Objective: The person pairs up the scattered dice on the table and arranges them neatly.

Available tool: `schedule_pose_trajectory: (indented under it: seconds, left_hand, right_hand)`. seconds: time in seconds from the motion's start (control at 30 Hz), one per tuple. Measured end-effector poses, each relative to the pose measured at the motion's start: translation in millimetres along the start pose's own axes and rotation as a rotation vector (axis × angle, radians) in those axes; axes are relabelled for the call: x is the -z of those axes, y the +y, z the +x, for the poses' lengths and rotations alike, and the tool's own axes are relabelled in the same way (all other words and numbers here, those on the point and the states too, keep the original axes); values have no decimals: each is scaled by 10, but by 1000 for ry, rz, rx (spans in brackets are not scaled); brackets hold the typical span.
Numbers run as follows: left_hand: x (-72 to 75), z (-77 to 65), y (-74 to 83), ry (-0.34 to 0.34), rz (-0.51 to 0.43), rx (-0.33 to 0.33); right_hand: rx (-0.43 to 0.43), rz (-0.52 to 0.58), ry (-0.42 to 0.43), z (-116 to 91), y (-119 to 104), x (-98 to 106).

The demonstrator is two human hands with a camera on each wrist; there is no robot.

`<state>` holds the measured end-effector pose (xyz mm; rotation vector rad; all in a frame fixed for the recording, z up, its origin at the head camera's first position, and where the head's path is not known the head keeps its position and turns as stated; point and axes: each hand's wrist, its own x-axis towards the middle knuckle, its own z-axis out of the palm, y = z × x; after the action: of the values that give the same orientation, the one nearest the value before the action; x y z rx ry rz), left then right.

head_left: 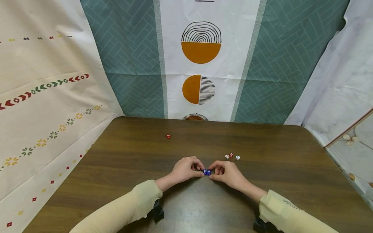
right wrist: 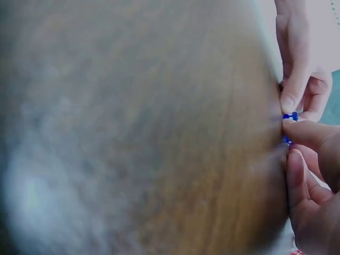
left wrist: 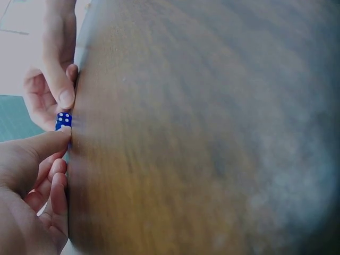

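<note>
On the brown table [head_left: 140,142], a person's two hands are meeting over a pair of blue dice [head_left: 207,172], which are lying side by side, touching, with white pips showing. The left hand [head_left: 186,169] is pinching the pair from the left, thumb in front and forefinger behind; the right hand [head_left: 228,174] is doing the same from the right — the fingertips are nearly facing each other across the dice. Both wrist views are showing the thumbs covering part of the blue faces, so exactly where each fingertip is pressing is hard to tell.

Beyond the right hand, two white dice [head_left: 237,158] are sitting with a red die [head_left: 231,155] between them. Another red die [head_left: 168,136] is resting alone farther back, toward the left. Pale yellow sleeves [head_left: 128,204] are covering the forearms, and a teal and white cloth [head_left: 134,64] is hanging behind the table.
</note>
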<state>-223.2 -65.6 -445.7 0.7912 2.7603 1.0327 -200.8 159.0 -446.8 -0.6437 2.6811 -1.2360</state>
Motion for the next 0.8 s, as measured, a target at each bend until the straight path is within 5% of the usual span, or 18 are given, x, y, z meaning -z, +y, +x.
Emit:
schedule_pose_trajectory:
  seconds: [0.27, 0.6, 0.8]
  left_hand:
    - [-4, -5, 6, -5, -8, 0]
    - [-10, -12, -5, 2, 11, -2]
    - [-5, -20, -5, 5, 10, 0]
  right_hand:
    - [51, -2, 2, -40, 58, 151]
    - [28, -170, 289, -57, 183, 529]
    - [-16, -242, 366, -89, 340, 672]
